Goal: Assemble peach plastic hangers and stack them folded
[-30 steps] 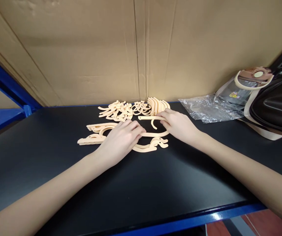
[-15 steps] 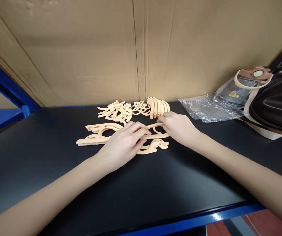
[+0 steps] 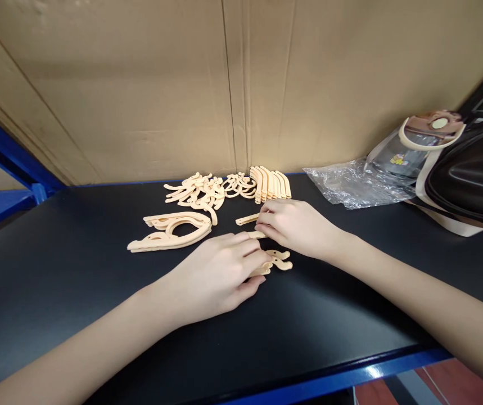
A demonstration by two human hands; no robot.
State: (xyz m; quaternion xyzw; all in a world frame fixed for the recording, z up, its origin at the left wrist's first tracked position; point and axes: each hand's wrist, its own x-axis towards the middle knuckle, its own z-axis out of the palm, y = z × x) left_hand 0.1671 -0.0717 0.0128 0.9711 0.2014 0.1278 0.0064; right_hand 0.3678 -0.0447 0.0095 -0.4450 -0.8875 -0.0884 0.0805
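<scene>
I judge this partway, with joined-looking pieces (image 3: 152, 243) stacked leftward on the table (image 3: 76, 236) and loose parts (image 3: 201, 188) heaped behind, while my right hand (image 3: 296, 225) pinches a cream strip (image 3: 246, 219) and my left hand (image 3: 224, 270) covers curved pieces (image 3: 284, 264), its grip hidden.

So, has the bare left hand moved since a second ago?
Yes: the bare left hand has shifted rightward and nearer the straight blue edging along the black table.
</scene>
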